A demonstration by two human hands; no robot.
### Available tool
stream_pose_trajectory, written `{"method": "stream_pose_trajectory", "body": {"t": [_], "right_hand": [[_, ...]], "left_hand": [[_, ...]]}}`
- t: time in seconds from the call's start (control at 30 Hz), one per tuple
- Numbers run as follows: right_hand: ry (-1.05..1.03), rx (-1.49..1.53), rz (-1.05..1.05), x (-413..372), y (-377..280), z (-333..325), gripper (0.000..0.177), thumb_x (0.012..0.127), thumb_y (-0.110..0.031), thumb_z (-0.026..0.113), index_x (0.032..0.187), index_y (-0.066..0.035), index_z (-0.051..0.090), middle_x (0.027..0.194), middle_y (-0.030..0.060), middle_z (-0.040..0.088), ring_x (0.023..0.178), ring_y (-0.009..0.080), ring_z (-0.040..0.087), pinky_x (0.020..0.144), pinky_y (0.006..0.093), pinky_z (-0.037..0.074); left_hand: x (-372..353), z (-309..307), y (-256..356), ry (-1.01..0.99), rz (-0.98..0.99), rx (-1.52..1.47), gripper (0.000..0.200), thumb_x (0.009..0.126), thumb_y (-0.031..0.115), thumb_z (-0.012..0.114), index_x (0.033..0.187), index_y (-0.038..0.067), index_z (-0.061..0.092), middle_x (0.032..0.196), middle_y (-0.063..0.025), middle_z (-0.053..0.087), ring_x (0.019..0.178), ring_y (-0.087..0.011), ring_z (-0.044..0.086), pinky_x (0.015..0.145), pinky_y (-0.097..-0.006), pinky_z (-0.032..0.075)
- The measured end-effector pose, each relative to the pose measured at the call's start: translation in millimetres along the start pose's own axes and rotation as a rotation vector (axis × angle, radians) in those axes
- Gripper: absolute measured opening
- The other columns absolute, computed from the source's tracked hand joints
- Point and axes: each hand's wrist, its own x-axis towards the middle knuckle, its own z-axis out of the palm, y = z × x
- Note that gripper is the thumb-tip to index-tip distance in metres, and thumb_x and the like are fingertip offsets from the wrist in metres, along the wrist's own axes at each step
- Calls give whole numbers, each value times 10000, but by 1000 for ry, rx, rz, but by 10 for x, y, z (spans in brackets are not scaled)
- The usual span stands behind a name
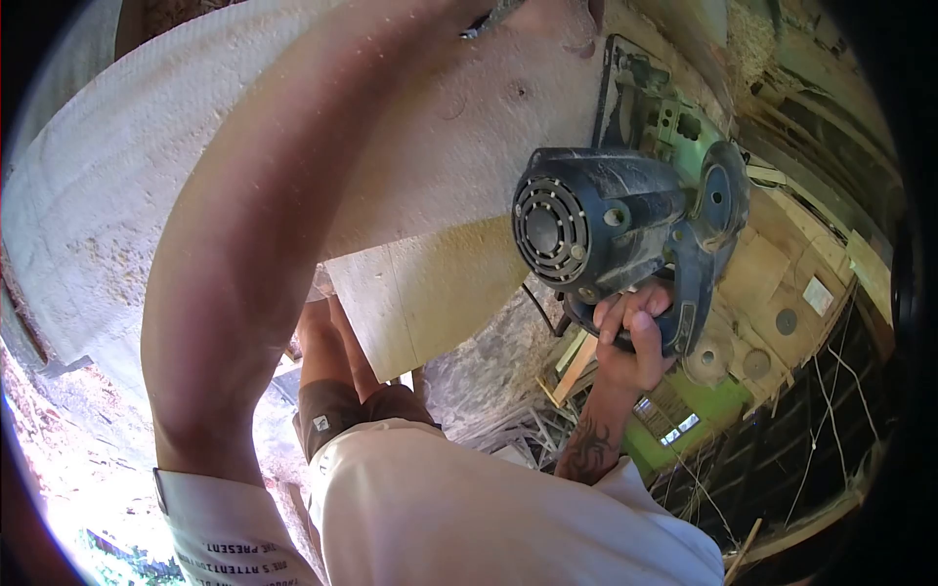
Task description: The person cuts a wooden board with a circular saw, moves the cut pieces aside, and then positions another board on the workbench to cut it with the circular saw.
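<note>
In the head view, the right hand (635,327) is clenched around the handle of a dark, dusty power saw (606,220), with the fingers curled over the grip and the thumb lying along it. The saw is right of centre, its round vented motor end facing the wearer. Its metal base plate (640,93) extends beyond the motor, at the right end of a broad pale wooden board (459,146). Tattoos mark the right forearm.

The left arm arches up over the board, with a dark band (486,20) showing near the wrist. The left hand (567,21) is only partly in view at the top edge, over the far part of the board, and it is not possible to tell whether it grips anything.

A yellower wooden piece (425,293) shows below the near edge of the board, in front of the wearer's legs. Wood scraps (528,425) lie on the ground beyond the wearer's shirt. At right are a green wall (718,396) and a wooden panel with round discs (772,283).
</note>
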Motion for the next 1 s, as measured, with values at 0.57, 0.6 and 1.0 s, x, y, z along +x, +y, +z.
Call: {"method": "stream_pose_trajectory", "body": {"t": [0.57,0.6,1.0], "right_hand": [[-13,9,-73,169,43,44,236,821,-7,528,1043,-16,449,795,108,492,519,192,488,616,379,466],[-21,32,-70,184,38,37,245,824,8,540,1054,-18,459,806,109,511,535,193,507,620,382,465],[-71,65,-81,439,13,89,270,821,18,538,1080,-16,471,810,109,527,557,196,534,626,382,466]], "left_hand": [[34,-1,-56,59,48,-28,258,680,169,692,897,42,753,810,-206,707,763,-326,701,713,-413,536],[26,1,-39,68,47,-26,254,679,165,686,889,39,751,798,-207,704,749,-326,698,704,-414,534],[144,80,-205,184,102,-67,148,650,121,643,715,-9,672,613,-223,591,547,-335,590,565,-436,461]]}}
